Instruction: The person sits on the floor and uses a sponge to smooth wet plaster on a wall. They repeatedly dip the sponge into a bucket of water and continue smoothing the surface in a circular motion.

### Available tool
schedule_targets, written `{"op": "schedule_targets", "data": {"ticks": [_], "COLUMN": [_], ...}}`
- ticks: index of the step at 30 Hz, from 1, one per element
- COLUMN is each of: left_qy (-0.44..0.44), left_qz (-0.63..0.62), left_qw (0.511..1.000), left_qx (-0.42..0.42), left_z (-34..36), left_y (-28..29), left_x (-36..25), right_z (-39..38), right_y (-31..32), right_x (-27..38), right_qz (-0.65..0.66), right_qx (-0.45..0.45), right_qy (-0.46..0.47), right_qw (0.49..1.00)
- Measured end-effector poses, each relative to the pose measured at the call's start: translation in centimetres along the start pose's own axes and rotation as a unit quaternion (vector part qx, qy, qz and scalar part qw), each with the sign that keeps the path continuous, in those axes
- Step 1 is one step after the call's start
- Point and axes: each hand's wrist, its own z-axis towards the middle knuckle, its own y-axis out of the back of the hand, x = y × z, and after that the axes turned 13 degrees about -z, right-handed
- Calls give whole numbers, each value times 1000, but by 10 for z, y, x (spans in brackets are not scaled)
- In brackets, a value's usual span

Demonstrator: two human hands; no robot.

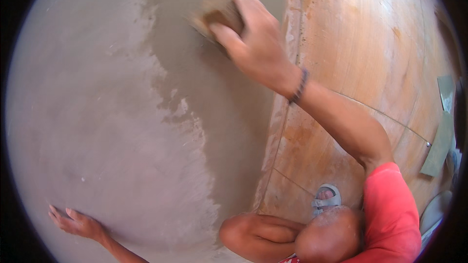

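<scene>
My right hand (243, 44) grips a blurred tan block (213, 15), possibly a sponge or float, against a band of darker, damp grey plaster (214, 117) at the top middle; its exact form is smeared by motion. My left hand (73, 221) rests with fingers spread on the paler grey plastered surface (112, 126) at the lower left. A ragged edge divides the pale and dark plaster.
Orange-tan tiles (351, 44) lie along the right, bordered by a splattered strip beside the plaster. My bent knees and sandalled foot (325, 196) are at the bottom. Flat greenish pieces (435, 146) lie at the far right edge.
</scene>
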Motion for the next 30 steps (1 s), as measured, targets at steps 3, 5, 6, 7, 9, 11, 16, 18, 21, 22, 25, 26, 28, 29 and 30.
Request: {"op": "schedule_targets", "data": {"ticks": [3,5,6,7,9,11,16,18,21,22,25,26,28,29,30], "left_qy": [-36,-43,-45,-50,-61,-64,-75,-82,-61,-70,-79,-76,-70,-69,-64], "left_qz": [-2,0,5,3,2,-11,11,13,-5,-4,-7,-1,4,7,4], "left_qw": [999,999,999,999,998,998,997,997,998,998,997,997,998,998,998], "left_qx": [3,-5,-11,-11,-16,-11,-7,-8,-6,-3,-1,0,3,12,17], "left_z": [-4,-3,-1,1,9,-2,-4,-4,-9,-6,1,-1,-5,-7,-9], "left_y": [-8,-7,-4,-1,0,-10,-4,-5,-12,-7,-3,-4,-6,-2,0], "left_x": [6,10,11,10,8,16,30,29,28,28,26,25,27,32,34], "right_z": [2,-69,-112,-150,-186,-171,13,37,-5,-37,-164,-174,-182,-159,-117], "right_y": [-29,-35,-27,-9,27,47,55,45,1,0,9,23,40,36,33], "right_x": [24,44,47,41,14,-36,-115,-99,-100,-78,-21,-17,-12,-15,-31], "right_qz": [-25,29,14,-1,85,-10,61,58,-57,26,38,33,29,12,-12], "right_qx": [21,53,118,182,351,243,45,38,-9,27,232,257,305,225,142], "right_qy": [11,35,90,143,125,68,-251,-287,-184,-157,-25,-10,21,-27,-74], "right_qw": [999,998,989,973,924,968,965,955,981,987,972,966,952,974,987]}}
